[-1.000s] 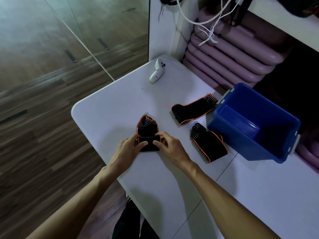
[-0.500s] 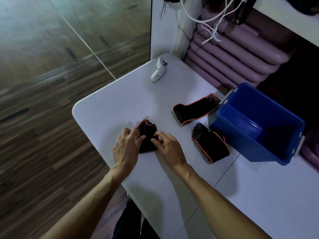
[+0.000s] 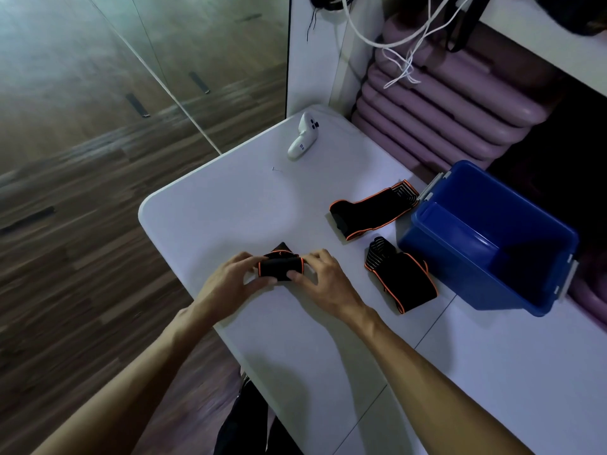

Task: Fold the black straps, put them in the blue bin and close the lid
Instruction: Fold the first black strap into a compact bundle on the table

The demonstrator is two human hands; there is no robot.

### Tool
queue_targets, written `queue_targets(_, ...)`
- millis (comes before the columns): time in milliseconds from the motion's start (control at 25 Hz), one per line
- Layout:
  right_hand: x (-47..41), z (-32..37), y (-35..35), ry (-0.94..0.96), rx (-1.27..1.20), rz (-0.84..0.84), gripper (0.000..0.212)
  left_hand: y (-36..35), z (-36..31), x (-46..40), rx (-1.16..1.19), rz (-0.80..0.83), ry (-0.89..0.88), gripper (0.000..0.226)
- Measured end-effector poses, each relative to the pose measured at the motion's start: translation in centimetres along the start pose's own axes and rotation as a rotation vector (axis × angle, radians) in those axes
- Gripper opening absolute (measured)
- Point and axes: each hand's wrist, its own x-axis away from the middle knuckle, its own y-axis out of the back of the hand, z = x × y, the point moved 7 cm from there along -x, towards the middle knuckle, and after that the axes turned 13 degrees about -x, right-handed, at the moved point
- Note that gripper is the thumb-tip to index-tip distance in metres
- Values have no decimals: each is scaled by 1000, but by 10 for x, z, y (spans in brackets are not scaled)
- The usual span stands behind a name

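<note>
While the folded black strap (image 3: pixel 280 268) is pinched between both hands, it sits low over the white table (image 3: pixel 230 205), near the table's left edge and well apart from the blue bin (image 3: pixel 486 238).

Head view:
- The left hand (image 3: pixel 230 284) closes on the bundle's left end, thumb under the near edge and fingers curled over the far side.
- The right hand (image 3: pixel 323 280) closes on the right end, with the thumb tip pressed on the lower front of the roll.
- Whether the bundle touches the table surface cannot be told.
- A loose black corner protrudes behind the bundle, so the fold appears incomplete.
- A second strap (image 3: pixel 374 208) lies flat, its striped end just beside the bin's near corner. A third strap (image 3: pixel 402 277) lies just beside the bin's front wall. Both appear unfolded or only loosely folded.
- The bin stands open and appears empty. No lid can be identified with certainty.
- A white handheld controller (image 3: pixel 303 136) lies at the far end of the table.

Probable faults from this state:
- Spring-back: elastic webbing is likely to unroll if either hand releases before the loose corner is tucked.
- Drop: the bundle is close to the table edge; a slip may send it to the floor.
- Snagging: the carry to the bin passes over the third strap and could drag it.
</note>
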Motion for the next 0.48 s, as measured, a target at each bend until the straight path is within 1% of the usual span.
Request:
queue_targets(80, -4, 3, 4, -41, -127, 4, 39, 4, 7, -8, 134, 34, 81, 49)
queue_targets(120, -4, 3, 4, -65, -177, 20, 33, 5, 9, -12, 185, 61, 117, 50)
queue_targets(200, -1, 2, 4, -106, -259, 33, 31, 3, 6, -17, 193, 182, 123, 63)
queue_targets(280, 4, 3, 3, -98, -310, 4, 39, 3, 0, -21, 143, 284, 68, 67)
queue_targets(320, 8, 4, 3, -85, -331, -12, 47, 4, -3, -23, 134, 286, 42, 66)
queue_targets(400, 17, 4, 5, -78, -371, -41, 71, 6, -15, -24, 161, 267, 10, 56)
queue_targets(440, 24, 3, 9, -81, -382, -61, 82, 4, -25, -23, 187, 255, -14, 56)
queue_targets(480, 33, -1, 14, -84, -393, -95, 87, -1, -38, -22, 208, 240, -50, 57)
